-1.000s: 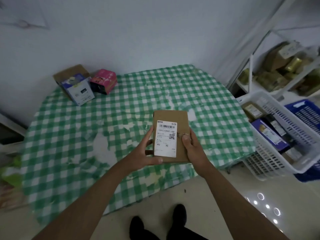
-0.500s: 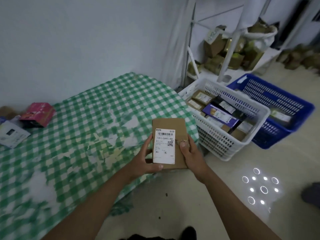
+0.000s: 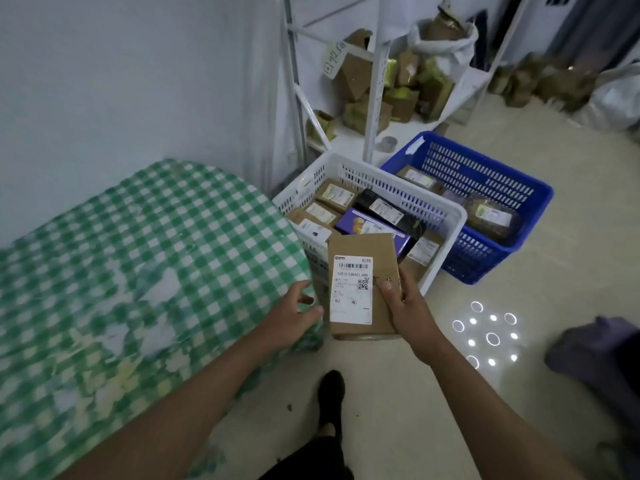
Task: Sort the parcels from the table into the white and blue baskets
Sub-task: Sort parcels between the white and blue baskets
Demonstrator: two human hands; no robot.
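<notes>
Head view: the right hand (image 3: 408,308) holds a brown cardboard parcel (image 3: 362,285) by its right edge, thumb pressed on the front face beside the white shipping label (image 3: 351,289) and fingers curled behind. That grip is closed on the parcel, which is held upright with its label facing the camera. The left hand (image 3: 291,318) is just left of the parcel, apart from it, its grip open with fingers spread and loosely bent, holding nothing.

Directly beyond the gripped parcel sits the white basket (image 3: 446,220) on the floor; the parcel's top edge overlaps the basket's near rim in the picture. Inside that basket lie several labelled parcels, among them brown boxes, a black one and a purple box (image 3: 367,226). Beyond and to the right of the grip stands the blue basket (image 3: 533,199), touching or just beside the white one, with a few wrapped parcels in it.

To the left of both hands spreads the tabletop (image 3: 138,271) under a green and white checked cloth, its worn patches showing pale. Farther off, behind the baskets, a white metal shelf (image 3: 374,98) carries a heap of brown and yellow-taped packages. Below the grip, a dark shoe (image 3: 330,393) stands on the pale floor.
</notes>
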